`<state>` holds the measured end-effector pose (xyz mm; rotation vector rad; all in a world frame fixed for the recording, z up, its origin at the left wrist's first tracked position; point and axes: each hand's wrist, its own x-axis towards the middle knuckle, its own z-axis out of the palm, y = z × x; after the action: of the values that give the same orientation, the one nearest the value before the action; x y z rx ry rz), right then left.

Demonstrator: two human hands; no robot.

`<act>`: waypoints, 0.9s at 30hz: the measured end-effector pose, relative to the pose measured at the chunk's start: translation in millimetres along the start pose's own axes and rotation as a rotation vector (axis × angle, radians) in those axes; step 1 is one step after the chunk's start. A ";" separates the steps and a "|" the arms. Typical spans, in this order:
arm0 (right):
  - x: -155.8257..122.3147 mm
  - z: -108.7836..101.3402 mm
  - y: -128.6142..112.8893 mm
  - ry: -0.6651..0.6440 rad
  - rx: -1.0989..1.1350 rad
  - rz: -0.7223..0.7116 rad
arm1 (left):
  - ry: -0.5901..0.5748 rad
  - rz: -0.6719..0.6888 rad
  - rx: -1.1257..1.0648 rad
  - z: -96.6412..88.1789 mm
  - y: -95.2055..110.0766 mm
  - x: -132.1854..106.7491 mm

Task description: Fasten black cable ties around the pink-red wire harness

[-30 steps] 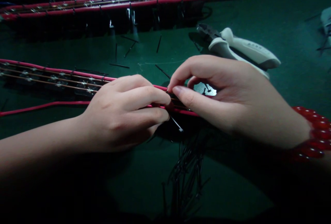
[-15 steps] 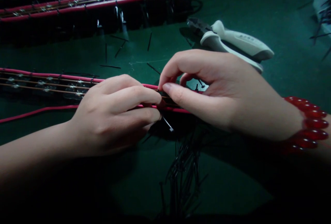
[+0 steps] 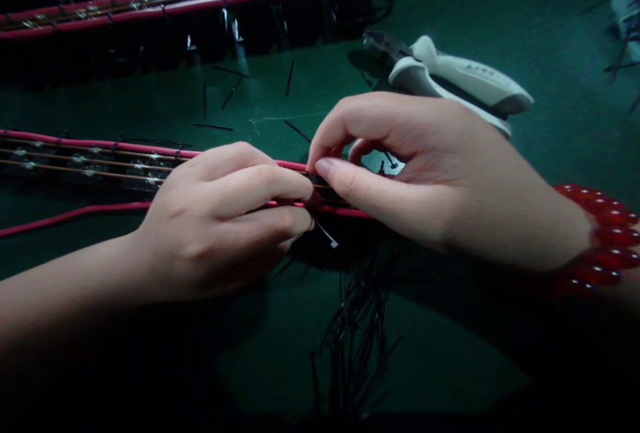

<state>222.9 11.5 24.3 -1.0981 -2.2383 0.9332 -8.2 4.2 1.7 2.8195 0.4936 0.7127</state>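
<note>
A strip assembly with red cables [image 3: 100, 144] along its sides and thin copper-coloured wires between them runs under both hands. My left hand [image 3: 225, 213] is closed over it, thumb hidden. From below its fingertips a thin cable tie [image 3: 327, 234] pokes out, with its small head at the free end. My right hand [image 3: 415, 173] pinches thumb and forefinger together at the upper red cable, close by the left fingertips. What sits in that pinch is too small and dark to make out. Beneath the right palm, a few dark tie ends [image 3: 389, 162] show.
Pliers with white handles [image 3: 480, 83] lie behind my right hand. Cut black tie pieces [image 3: 233, 92] are scattered on the green table [image 3: 550, 33]. A heap of black cable ties [image 3: 355, 326] lies in front. Another red-cabled assembly [image 3: 200, 3] stretches along the back left.
Both hands keep nearly the same pose at the strip. The head of the cable tie has shifted slightly right and up.
</note>
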 end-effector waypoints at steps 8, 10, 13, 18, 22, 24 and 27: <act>0.0 1.2 1.1 0.006 0.014 -0.007 | -0.014 -0.033 0.009 1.4 0.6 -1.1; -0.1 0.7 1.4 0.005 0.021 -0.006 | -0.014 -0.038 0.005 1.7 0.5 -1.6; -0.1 0.5 1.7 0.008 0.051 -0.028 | 0.012 -0.036 0.009 2.2 0.8 -1.6; 0.3 1.4 2.6 -0.016 0.118 -0.075 | 0.016 -0.050 0.015 2.7 2.1 -0.3; 0.5 1.1 3.1 -0.019 0.125 -0.113 | 0.001 -0.067 0.037 2.8 3.2 -0.1; 0.0 0.3 2.9 -0.014 0.125 -0.135 | 0.011 -0.066 0.038 2.7 3.6 0.2; -1.3 -0.8 1.8 -0.009 0.132 -0.159 | 0.010 -0.076 0.027 1.9 4.1 1.5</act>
<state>225.1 11.5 23.3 -0.8466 -2.1995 1.0032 -4.9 0.7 1.8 2.8060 0.6133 0.7108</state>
